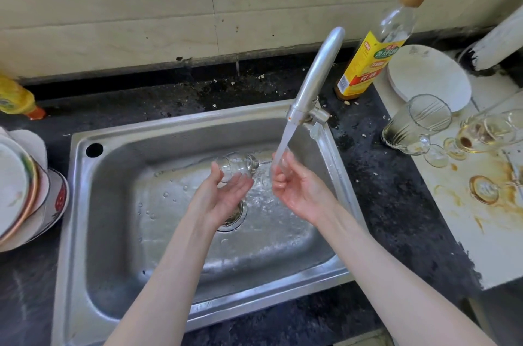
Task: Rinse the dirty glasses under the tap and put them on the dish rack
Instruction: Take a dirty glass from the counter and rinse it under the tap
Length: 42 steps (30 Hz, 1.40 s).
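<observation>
Over the sink (93, 232), under the running tap (317, 74): left hand (223, 198) cradling a glass (236, 166) on its side, fingers loosely curled; right hand (297, 190) relaxed, holding nothing, in the stream. Better to turn the glass mouth toward the water. Plates (22, 190) left; dirty glasses (416, 125) waiting right, close to the edge.

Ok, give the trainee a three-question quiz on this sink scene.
1. True or false: water runs from the tap.
2. Which hand grips the glass over the sink? A left, B right.
3. Fill in: the stream lands on the ___ hand.

Key: 1 true. 2 A, the left hand. 3 right.
</observation>
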Motion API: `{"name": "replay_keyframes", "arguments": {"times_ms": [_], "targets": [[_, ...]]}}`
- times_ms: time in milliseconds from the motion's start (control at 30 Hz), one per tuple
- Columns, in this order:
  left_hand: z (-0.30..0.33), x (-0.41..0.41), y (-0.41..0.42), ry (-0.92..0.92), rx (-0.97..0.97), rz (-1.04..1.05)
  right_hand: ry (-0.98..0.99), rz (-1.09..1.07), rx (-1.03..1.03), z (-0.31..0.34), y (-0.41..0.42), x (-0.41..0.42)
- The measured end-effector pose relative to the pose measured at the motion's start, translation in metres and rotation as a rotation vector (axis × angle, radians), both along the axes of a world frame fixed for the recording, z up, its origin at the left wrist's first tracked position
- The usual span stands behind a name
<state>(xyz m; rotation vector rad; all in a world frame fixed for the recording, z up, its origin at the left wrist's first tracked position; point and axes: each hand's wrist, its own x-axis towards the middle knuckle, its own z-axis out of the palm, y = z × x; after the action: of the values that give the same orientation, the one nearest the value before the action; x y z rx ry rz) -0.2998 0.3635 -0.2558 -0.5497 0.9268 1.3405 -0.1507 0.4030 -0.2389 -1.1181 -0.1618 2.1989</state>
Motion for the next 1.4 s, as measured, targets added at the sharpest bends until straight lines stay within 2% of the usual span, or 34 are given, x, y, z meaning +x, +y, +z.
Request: {"name": "replay_keyframes", "arguments": {"times_ms": [67, 200, 267, 433, 600, 700, 900, 1033, 1400], "targets": [[0.001, 0.003, -0.002, 0.091, 0.048, -0.050, -0.048, -0.014, -0.035, -0.002, 0.001, -0.001], [-0.001, -0.003, -0.005, 0.418, 0.171, -0.160, -0.214, 0.039, -0.049, -0.005, 0.003, 0.008], [0.004, -0.003, -0.007, 0.582, 0.160, -0.226, -0.245, 0.077, -0.069, -0.009, 0.002, 0.014], [0.021, 0.010, -0.005, 1.162, 0.232, -0.457, -0.311, 0.155, -0.166, -0.015, -0.002, 0.013], [0.024, 0.020, -0.004, 1.405, 0.415, -0.598, -0.292, 0.179, -0.247, -0.018, 0.000, 0.017], [0.025, 0.028, -0.004, 1.498, 0.449, -0.703, -0.311, 0.167, -0.233, -0.018, 0.007, 0.023], [0.035, 0.033, -0.003, 1.609, 0.477, -0.756, -0.238, -0.134, -0.112, -0.011, 0.049, 0.033], [0.034, 0.035, -0.007, 1.609, 0.496, -0.755, -0.235, -0.134, -0.058, -0.009, 0.064, 0.039], [0.039, 0.040, -0.004, 1.610, 0.451, -0.751, -0.223, -0.144, -0.138, -0.006, 0.070, 0.038]]}}
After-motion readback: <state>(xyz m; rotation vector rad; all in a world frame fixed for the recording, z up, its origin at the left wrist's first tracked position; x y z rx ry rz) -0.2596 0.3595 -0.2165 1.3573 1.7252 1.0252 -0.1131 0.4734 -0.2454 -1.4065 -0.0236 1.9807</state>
